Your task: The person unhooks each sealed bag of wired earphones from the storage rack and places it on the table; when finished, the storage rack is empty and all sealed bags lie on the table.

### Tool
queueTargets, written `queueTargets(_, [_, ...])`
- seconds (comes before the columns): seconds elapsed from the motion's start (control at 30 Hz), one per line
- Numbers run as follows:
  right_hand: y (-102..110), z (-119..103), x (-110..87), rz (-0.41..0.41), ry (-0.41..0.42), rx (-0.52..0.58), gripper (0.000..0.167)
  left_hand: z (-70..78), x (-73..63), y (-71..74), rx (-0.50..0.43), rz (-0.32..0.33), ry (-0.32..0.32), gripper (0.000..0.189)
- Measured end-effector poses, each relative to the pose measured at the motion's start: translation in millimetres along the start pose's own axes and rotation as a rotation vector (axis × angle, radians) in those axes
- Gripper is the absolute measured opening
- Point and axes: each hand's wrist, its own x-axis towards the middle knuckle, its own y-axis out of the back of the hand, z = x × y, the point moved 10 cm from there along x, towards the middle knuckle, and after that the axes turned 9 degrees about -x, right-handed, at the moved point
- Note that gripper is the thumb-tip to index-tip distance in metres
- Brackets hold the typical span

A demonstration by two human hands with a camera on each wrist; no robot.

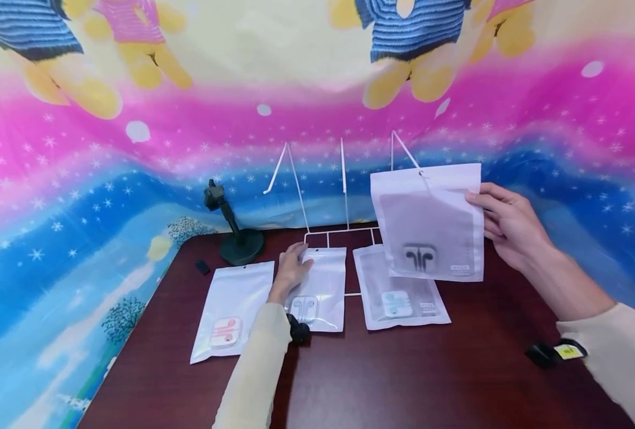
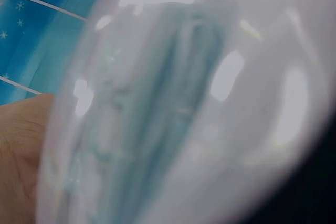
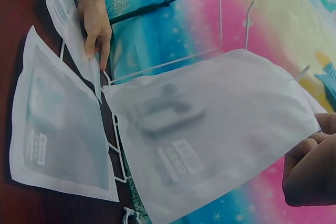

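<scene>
My right hand (image 1: 516,223) pinches the right edge of a white zip pouch (image 1: 430,217) between thumb and fingers. Dark earphones (image 1: 420,258) show through its frosted front, and its top hole is at the right hook of a white wire rack (image 1: 347,208). With my left hand (image 1: 291,271) I grip the top left of another pouch (image 1: 329,274), which holds a clear earphone case (image 1: 303,309). That pouch fills the left wrist view, blurred and very close. In the right wrist view it stands nearly edge-on beside the left hand (image 3: 97,24).
A pouch with pink earphones (image 1: 242,298) lies on the dark table (image 1: 403,381) at left. Another with pale blue earphones (image 1: 371,280) lies partly behind the raised pouch. A black stand (image 1: 242,245) and small black object (image 1: 202,266) sit back left. A patterned cloth (image 1: 231,113) hangs behind.
</scene>
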Motion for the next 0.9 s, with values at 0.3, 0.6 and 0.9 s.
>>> queueTargets(0.3, [2.2,-6.0,-25.1,-0.064,0.010,0.043,0.019,-2.3,-3.6,-0.1,-0.005,-0.003,-0.005,0.053])
queueTargets(0.6, [5.6,-11.8,-33.1,-0.073,0.050,0.042,0.024,-3.4,-0.4,-3.3,0.001,-0.013,-0.016,0.054])
queueTargets(0.9, [4.5,-24.5,-32.1,-0.064,0.062,0.026,0.024,-0.9,2.1,-2.2,0.012,-0.008,-0.012,0.054])
